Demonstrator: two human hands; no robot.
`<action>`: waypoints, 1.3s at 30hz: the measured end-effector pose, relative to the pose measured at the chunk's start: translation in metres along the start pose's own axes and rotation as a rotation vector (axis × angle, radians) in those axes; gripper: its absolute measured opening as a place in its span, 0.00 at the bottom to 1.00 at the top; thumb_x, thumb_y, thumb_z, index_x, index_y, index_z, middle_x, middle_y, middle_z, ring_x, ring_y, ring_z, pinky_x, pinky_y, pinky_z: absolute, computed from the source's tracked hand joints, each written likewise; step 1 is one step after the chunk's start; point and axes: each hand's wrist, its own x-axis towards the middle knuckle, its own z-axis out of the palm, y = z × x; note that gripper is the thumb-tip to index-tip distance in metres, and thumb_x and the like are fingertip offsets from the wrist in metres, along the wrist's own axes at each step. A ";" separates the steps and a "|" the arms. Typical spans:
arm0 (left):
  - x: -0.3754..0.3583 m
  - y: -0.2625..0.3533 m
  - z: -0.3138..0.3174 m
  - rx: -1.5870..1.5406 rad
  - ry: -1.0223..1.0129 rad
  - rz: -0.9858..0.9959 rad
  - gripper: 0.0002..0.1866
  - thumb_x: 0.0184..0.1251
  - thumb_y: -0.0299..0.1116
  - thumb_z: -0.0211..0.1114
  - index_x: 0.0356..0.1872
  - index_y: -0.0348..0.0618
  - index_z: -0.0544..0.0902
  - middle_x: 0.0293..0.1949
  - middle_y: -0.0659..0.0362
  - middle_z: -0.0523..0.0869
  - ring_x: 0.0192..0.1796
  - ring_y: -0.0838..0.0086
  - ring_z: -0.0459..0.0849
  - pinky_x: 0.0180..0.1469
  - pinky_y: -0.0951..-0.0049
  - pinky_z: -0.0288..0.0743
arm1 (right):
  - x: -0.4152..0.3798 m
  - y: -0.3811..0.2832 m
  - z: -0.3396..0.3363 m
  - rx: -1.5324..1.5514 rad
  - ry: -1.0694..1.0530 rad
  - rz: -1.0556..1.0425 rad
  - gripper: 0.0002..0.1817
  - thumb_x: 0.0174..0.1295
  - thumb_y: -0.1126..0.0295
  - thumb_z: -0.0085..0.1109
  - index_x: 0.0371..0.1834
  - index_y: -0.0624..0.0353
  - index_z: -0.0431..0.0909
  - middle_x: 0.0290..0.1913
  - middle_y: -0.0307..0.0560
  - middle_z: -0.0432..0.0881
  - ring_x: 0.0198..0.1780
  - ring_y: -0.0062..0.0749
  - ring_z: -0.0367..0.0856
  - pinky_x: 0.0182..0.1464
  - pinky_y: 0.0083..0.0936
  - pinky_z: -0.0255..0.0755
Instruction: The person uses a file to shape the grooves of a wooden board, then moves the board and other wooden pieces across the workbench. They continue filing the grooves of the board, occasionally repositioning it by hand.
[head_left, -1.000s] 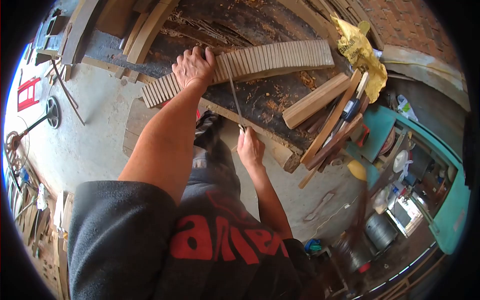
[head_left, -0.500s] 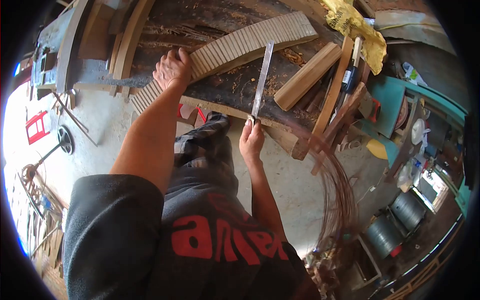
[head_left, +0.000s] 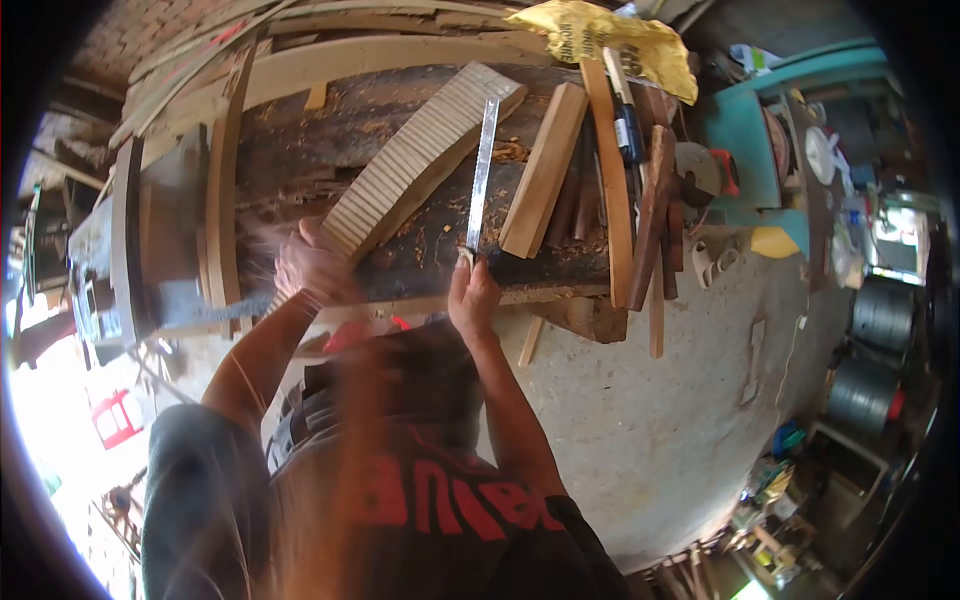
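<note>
A pale, curved wooden board [head_left: 420,160] with many grooves across its face lies aslant on the dark workbench [head_left: 345,125]. My left hand [head_left: 305,268], smeared by motion, is on the board's near end with fingers wrapped around it. My right hand [head_left: 474,300] is closed on the grip end of a long narrow metal blade [head_left: 482,180], which points up and away over the bench. One edge of the blade looks toothed. Right of the blade, a thick wooden block [head_left: 545,170] lies apart from both hands.
Long wooden strips [head_left: 606,180] and a dark blue-bodied tool [head_left: 628,135] lie right of the block. A yellow plastic bag [head_left: 610,35] sits at the back. Upright boards [head_left: 228,200] stand at left. A brownish blur [head_left: 355,470] crosses before my torso.
The view has turned, swinging the bench and everything on it. My left hand is more blurred, still at the grooved board. My right hand keeps the blade. Reddish-brown strands at right are gone from there.
</note>
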 end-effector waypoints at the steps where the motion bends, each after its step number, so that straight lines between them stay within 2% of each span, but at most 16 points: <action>1: 0.013 -0.019 0.019 -0.048 0.059 0.079 0.31 0.73 0.60 0.37 0.55 0.52 0.81 0.56 0.50 0.81 0.60 0.49 0.77 0.62 0.52 0.69 | -0.001 0.002 0.004 -0.010 0.004 0.024 0.08 0.70 0.67 0.51 0.44 0.59 0.74 0.32 0.57 0.81 0.34 0.55 0.82 0.34 0.45 0.75; 7: 0.015 -0.029 0.022 -0.105 0.025 0.156 0.28 0.74 0.58 0.39 0.53 0.51 0.80 0.55 0.52 0.82 0.59 0.50 0.77 0.59 0.48 0.67 | -0.001 -0.005 0.013 -0.118 0.193 -0.099 0.07 0.69 0.66 0.52 0.38 0.59 0.73 0.28 0.55 0.79 0.28 0.55 0.81 0.29 0.45 0.73; 11: 0.008 -0.042 0.024 -0.300 0.181 0.369 0.19 0.72 0.55 0.49 0.44 0.53 0.79 0.44 0.60 0.83 0.50 0.59 0.80 0.50 0.53 0.68 | -0.004 -0.013 0.019 -0.286 0.210 -0.055 0.09 0.69 0.63 0.51 0.38 0.57 0.73 0.27 0.55 0.81 0.27 0.55 0.81 0.28 0.47 0.73; 14: 0.011 -0.054 0.026 -0.616 0.222 0.440 0.15 0.70 0.51 0.56 0.42 0.53 0.81 0.39 0.62 0.81 0.45 0.64 0.80 0.49 0.58 0.68 | -0.005 -0.015 0.019 -0.331 0.216 -0.009 0.11 0.69 0.62 0.50 0.39 0.59 0.74 0.29 0.58 0.83 0.29 0.58 0.82 0.31 0.49 0.75; 15: 0.008 -0.054 0.016 -0.769 0.167 0.455 0.14 0.73 0.46 0.57 0.41 0.47 0.80 0.38 0.60 0.80 0.43 0.69 0.79 0.49 0.68 0.68 | -0.004 -0.019 0.018 -0.345 0.221 -0.028 0.12 0.69 0.61 0.50 0.39 0.59 0.74 0.28 0.60 0.83 0.30 0.59 0.82 0.32 0.50 0.75; 17: 0.009 -0.047 0.009 -1.369 -0.024 0.484 0.12 0.74 0.42 0.57 0.38 0.43 0.78 0.34 0.63 0.76 0.39 0.77 0.73 0.46 0.75 0.66 | -0.003 -0.031 0.012 -0.462 0.310 -0.220 0.12 0.69 0.61 0.50 0.39 0.59 0.74 0.27 0.60 0.82 0.29 0.59 0.82 0.32 0.51 0.74; 18: 0.002 -0.042 -0.023 -1.469 -0.207 0.504 0.12 0.75 0.39 0.58 0.37 0.41 0.77 0.33 0.67 0.72 0.37 0.81 0.68 0.45 0.78 0.64 | -0.005 -0.023 0.016 -0.437 0.266 -0.126 0.12 0.70 0.61 0.50 0.39 0.59 0.75 0.27 0.60 0.82 0.29 0.60 0.82 0.32 0.52 0.74; 21: -0.017 -0.024 -0.105 -1.815 -0.265 0.855 0.11 0.78 0.38 0.49 0.43 0.42 0.76 0.37 0.58 0.79 0.42 0.71 0.78 0.48 0.69 0.73 | -0.006 -0.013 0.024 -0.418 0.217 0.002 0.13 0.70 0.59 0.49 0.39 0.58 0.75 0.28 0.59 0.82 0.30 0.61 0.81 0.33 0.53 0.73; 24: -0.036 -0.029 -0.184 -1.973 -0.219 1.499 0.18 0.78 0.47 0.47 0.52 0.44 0.73 0.46 0.52 0.79 0.46 0.63 0.80 0.51 0.63 0.75 | -0.004 -0.015 0.025 -0.439 0.214 0.003 0.13 0.71 0.59 0.48 0.39 0.58 0.75 0.29 0.59 0.83 0.33 0.60 0.82 0.35 0.52 0.74; 26: -0.049 -0.033 -0.210 -2.148 -0.462 1.744 0.21 0.78 0.51 0.45 0.57 0.46 0.72 0.56 0.51 0.77 0.52 0.62 0.78 0.54 0.61 0.73 | -0.005 -0.016 0.025 -0.458 0.218 -0.026 0.14 0.71 0.59 0.47 0.39 0.58 0.75 0.30 0.59 0.83 0.33 0.60 0.82 0.36 0.52 0.74; 28: -0.055 -0.039 -0.230 -2.180 -0.949 1.585 0.24 0.78 0.53 0.45 0.60 0.47 0.71 0.61 0.51 0.75 0.56 0.61 0.76 0.58 0.59 0.71 | -0.006 -0.015 0.027 -0.452 0.278 -0.084 0.14 0.70 0.59 0.47 0.39 0.59 0.74 0.30 0.60 0.83 0.34 0.61 0.82 0.37 0.53 0.74; 31: -0.052 -0.031 -0.237 -2.182 -1.441 0.898 0.28 0.79 0.52 0.42 0.61 0.35 0.69 0.59 0.48 0.74 0.60 0.59 0.72 0.62 0.59 0.65 | -0.006 -0.021 0.025 -0.441 0.210 0.069 0.15 0.70 0.58 0.48 0.39 0.59 0.74 0.29 0.61 0.83 0.33 0.62 0.82 0.38 0.54 0.74; 34: -0.009 -0.022 -0.216 -2.250 -1.461 1.080 0.30 0.79 0.51 0.41 0.63 0.31 0.67 0.62 0.44 0.72 0.65 0.55 0.69 0.70 0.54 0.56 | -0.007 -0.021 0.024 -0.408 0.203 0.058 0.15 0.69 0.58 0.48 0.40 0.59 0.75 0.28 0.60 0.83 0.33 0.62 0.82 0.38 0.55 0.74; 36: -0.032 -0.040 -0.236 -2.090 -1.266 1.297 0.36 0.77 0.55 0.41 0.73 0.35 0.58 0.68 0.43 0.68 0.71 0.53 0.64 0.77 0.51 0.44 | -0.006 -0.020 0.025 -0.435 0.217 0.046 0.14 0.69 0.59 0.47 0.39 0.59 0.74 0.28 0.60 0.82 0.33 0.62 0.82 0.38 0.54 0.74; 37: -0.037 -0.037 -0.243 -1.811 -1.413 1.598 0.37 0.75 0.56 0.42 0.75 0.40 0.56 0.68 0.45 0.69 0.72 0.54 0.65 0.77 0.50 0.46 | -0.008 -0.016 0.026 -0.448 0.238 0.002 0.13 0.69 0.59 0.47 0.38 0.58 0.74 0.28 0.59 0.82 0.33 0.62 0.82 0.38 0.54 0.74; 39: -0.063 -0.035 -0.246 -1.486 -1.467 1.936 0.36 0.75 0.56 0.43 0.74 0.40 0.56 0.67 0.45 0.69 0.71 0.54 0.65 0.76 0.51 0.46 | -0.014 -0.013 0.029 -0.430 0.359 -0.153 0.12 0.68 0.61 0.49 0.36 0.58 0.73 0.29 0.58 0.82 0.33 0.60 0.82 0.37 0.52 0.74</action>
